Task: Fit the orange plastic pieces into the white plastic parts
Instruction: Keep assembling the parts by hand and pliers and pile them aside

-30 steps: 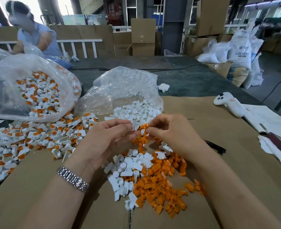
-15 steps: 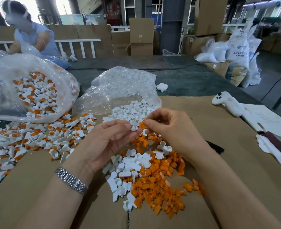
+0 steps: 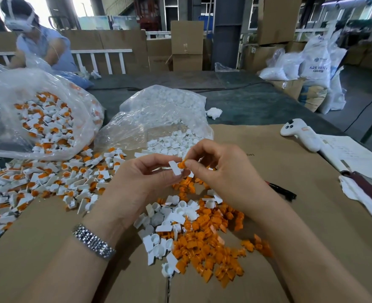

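Your main risk at this moment was a crooked fit: the white part point(image 3: 176, 168) sat only at the tips of your left hand point(image 3: 141, 182), tilted with its flat tab pointing up and left, so a push that came in off-line could have twisted it out of that light pinch or jammed the orange piece point(image 3: 182, 164) at an angle. Either one, once dropped, would have vanished into the loose pile point(image 3: 193, 232) of white and orange bits on the surface point(image 3: 49, 270) right beneath your hands, costing you a search.

Your left fingers point(image 3: 156, 159) were curled and clamped on the white part, thumb below and forefinger above, with the part standing clear past the fingertips. Immediately to its right, touching its round end, the orange piece was pinched between the thumb and forefinger of your right hand point(image 3: 222, 173), those fingers closed tight on it and the others curled loosely behind. Whether the orange piece had already seated in the socket could not be told; it looked only partway in.
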The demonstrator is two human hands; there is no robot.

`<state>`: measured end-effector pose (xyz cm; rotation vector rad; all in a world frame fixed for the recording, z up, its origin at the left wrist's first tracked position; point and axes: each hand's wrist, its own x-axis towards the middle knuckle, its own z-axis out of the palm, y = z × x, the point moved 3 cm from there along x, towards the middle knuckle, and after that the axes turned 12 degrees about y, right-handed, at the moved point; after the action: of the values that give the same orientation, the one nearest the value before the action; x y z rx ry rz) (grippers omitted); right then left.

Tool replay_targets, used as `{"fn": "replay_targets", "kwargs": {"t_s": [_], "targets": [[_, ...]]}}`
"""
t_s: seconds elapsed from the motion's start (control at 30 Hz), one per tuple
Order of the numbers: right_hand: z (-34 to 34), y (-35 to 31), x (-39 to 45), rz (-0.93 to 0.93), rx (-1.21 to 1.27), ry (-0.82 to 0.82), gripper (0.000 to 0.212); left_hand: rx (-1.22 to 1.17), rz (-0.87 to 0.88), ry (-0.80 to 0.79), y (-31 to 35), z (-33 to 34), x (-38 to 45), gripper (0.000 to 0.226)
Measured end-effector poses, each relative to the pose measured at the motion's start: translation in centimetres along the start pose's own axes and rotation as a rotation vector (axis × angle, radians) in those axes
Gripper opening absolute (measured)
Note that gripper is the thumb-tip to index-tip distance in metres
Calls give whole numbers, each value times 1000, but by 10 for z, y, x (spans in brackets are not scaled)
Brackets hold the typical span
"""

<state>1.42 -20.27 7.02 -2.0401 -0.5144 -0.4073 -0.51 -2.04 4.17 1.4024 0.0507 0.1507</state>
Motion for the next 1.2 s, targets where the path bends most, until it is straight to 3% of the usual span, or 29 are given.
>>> {"fn": "replay_targets", "kwargs": {"t_s": [0.27,0.4,0.57,0.77,0.97,1.2], "targets": [[3,-1,-2,15,-77,12,3,520,403,112,5,8,-7,20],[-4,-2,-3,101,160,-43,13,186,194,94,5,4,-6,25],[-4,-7,-3,10,136,-5,18,9,116,63,7,2,-6,33],[-2,-9,-3,-75,105,65,17,-228,11,31,5,2,-2,8],[0,-11,-3,-199,-11,80,19,-206,11,70,6,3,0,20],[2,-11,-3,-270,-79,85,20,-196,-29,78,5,2,1,17]]}}
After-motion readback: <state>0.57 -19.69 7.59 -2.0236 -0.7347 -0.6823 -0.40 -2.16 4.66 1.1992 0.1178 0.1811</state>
